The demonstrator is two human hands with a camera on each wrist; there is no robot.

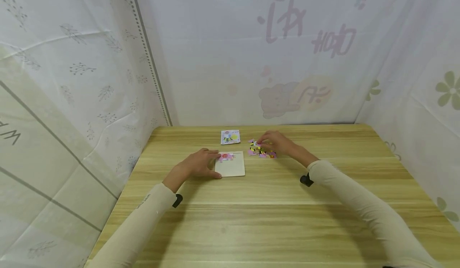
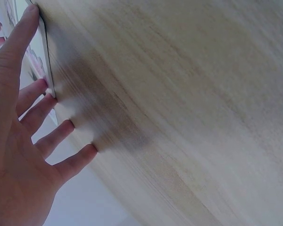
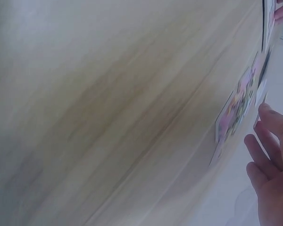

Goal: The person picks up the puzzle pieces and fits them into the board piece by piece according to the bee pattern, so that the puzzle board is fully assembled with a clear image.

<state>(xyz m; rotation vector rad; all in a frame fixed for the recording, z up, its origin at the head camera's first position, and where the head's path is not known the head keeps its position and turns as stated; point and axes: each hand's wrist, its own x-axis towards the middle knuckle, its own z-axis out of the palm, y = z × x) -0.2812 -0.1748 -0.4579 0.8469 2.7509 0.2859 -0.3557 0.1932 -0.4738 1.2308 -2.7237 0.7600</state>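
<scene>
Head view: I see the left hand (image 1: 199,162), fingers extended, overlapping a square cream board (image 1: 231,169); the right hand (image 1: 278,142) pinches a flat, multicoloured puzzle piece (image 1: 256,143), mostly hidden

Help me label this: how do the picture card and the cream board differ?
The picture card is colourfully printed; the cream board is mostly bare, with pink puzzle pieces on it. The board looks larger than the card. The left hand touches the board, not the card. Both lie on the table.
</scene>
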